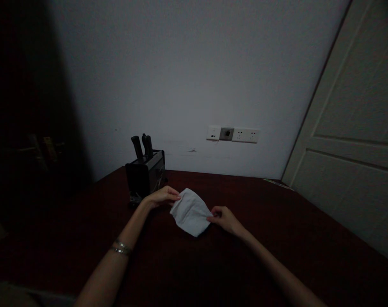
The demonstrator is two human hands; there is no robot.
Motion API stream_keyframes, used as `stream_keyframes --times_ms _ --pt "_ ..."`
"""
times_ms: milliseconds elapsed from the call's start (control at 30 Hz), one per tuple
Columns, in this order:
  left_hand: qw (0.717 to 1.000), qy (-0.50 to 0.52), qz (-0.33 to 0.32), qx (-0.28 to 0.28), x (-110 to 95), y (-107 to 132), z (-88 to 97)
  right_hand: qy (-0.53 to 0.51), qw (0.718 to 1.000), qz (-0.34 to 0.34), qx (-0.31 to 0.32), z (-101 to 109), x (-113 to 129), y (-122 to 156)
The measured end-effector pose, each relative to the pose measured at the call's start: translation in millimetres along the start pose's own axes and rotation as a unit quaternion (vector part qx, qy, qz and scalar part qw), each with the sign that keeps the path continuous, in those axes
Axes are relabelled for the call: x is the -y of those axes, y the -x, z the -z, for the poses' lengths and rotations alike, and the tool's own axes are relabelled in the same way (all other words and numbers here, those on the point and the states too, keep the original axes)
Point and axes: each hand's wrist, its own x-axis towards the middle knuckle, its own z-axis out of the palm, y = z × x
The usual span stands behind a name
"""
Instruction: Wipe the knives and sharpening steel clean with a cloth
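Note:
Between my two hands is a small white cloth (191,213), spread out and slightly creased over the dark table. The fingers of my left hand (163,196) pinch its upper left edge. With thumb and fingers, my right hand (224,218) grips its right corner. Silver bracelets circle my left wrist. Just behind my left hand stands a black and grey block-shaped holder (145,172), from whose top several black handles (137,147) stick up, like those of knives. Whether the cloth touches the tabletop, I cannot tell.
The dark reddish table (245,192) runs back to a pale wall bearing a row of sockets (234,134). A light panelled door (357,128) is at the right. On the left, a dark door with a handle (49,149) shows dimly. Flat strips (278,184) lie at the table's far right edge.

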Motion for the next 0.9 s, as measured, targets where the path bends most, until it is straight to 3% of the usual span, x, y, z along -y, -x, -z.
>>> stream_keyframes --times_ms 167,367,433,533,600,767,900 --pt "0.999 0.027 -0.026 -0.016 -5.2 0.3 -4.2 -0.230 0.972 -0.018 -0.044 17.7 7.6 13.8" --pt "0.997 0.052 -0.026 -0.044 -12.3 2.5 -13.1 -0.328 0.931 -0.032 -0.159 38.4 15.6 27.7" --pt "0.997 0.065 -0.025 -0.046 -14.0 3.1 -14.2 -0.410 0.899 -0.043 -0.145 41.5 15.5 30.7" --pt "0.995 0.089 -0.029 -0.036 -15.7 2.0 -18.9 -0.530 0.843 -0.058 -0.071 41.6 18.2 35.7" --pt "0.993 0.106 -0.032 -0.031 -16.1 -0.1 -25.3 -0.564 0.821 -0.082 -0.029 39.1 22.2 38.9" --pt "0.989 0.140 -0.035 -0.045 -13.5 -8.1 -43.7 -0.539 0.830 -0.143 -0.010 32.1 23.7 41.4" --pt "0.991 0.102 -0.058 -0.069 -12.8 -23.2 -56.5 -0.493 0.855 -0.159 0.033 44.9 5.4 35.9"
